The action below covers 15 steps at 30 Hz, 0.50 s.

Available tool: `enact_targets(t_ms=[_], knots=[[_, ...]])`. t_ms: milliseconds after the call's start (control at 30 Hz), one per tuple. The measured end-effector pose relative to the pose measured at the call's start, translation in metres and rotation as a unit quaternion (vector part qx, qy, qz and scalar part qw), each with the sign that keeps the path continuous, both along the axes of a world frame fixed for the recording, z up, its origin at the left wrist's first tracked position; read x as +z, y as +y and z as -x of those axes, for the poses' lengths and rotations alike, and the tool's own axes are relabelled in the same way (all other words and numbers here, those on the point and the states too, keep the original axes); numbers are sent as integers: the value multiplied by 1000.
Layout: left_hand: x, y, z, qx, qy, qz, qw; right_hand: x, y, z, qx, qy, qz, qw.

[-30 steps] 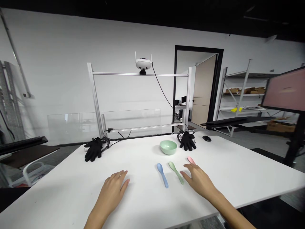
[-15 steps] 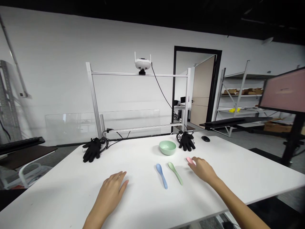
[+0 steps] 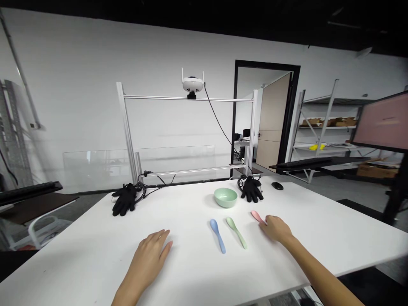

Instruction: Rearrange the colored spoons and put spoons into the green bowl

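Observation:
My right hand (image 3: 276, 228) rests on the white table (image 3: 95, 255) with its fingers curled over the handle of a pink spoon (image 3: 256, 215), whose bowl end sticks out toward the back. To its left lie a green spoon (image 3: 236, 232) and a blue spoon (image 3: 217, 235), side by side. A pale green bowl (image 3: 225, 197) stands behind the spoons. My left hand (image 3: 149, 256) lies flat and open on the table, holding nothing, well left of the blue spoon.
Two black gloves lie at the back of the table, one left (image 3: 125, 199), one right (image 3: 251, 189). A black mouse (image 3: 277, 185) is near the right glove. An aluminium frame (image 3: 127, 136) with a white camera (image 3: 193, 84) stands along the far edge.
My right hand has slid right from beside the green spoon and closed its fingers over the pink spoon's handle. My left hand has stayed flat in place.

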State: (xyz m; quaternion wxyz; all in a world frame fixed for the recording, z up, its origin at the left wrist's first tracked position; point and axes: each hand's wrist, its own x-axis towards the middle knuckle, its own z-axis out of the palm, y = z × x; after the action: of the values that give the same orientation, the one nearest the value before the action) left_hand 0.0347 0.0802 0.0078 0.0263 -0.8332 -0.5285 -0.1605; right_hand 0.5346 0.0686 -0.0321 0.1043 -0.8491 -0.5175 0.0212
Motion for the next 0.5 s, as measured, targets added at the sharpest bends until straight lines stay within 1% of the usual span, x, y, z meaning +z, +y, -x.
enact_targets(t_ms=[167, 300, 400, 500], knots=[[0, -1, 1, 2, -3, 6, 1000, -8, 5, -7, 0, 7, 5, 1000], [-2, 0, 2, 2, -6, 5, 1000, -8, 9, -10, -8, 10, -1, 1000], [-2, 1, 2, 4, -13, 4, 1000, 3, 14, -8, 1, 7, -15, 1000], [-1, 1, 1, 8, -12, 6, 1000, 27, 23, 1, 27, 3, -40, 999]])
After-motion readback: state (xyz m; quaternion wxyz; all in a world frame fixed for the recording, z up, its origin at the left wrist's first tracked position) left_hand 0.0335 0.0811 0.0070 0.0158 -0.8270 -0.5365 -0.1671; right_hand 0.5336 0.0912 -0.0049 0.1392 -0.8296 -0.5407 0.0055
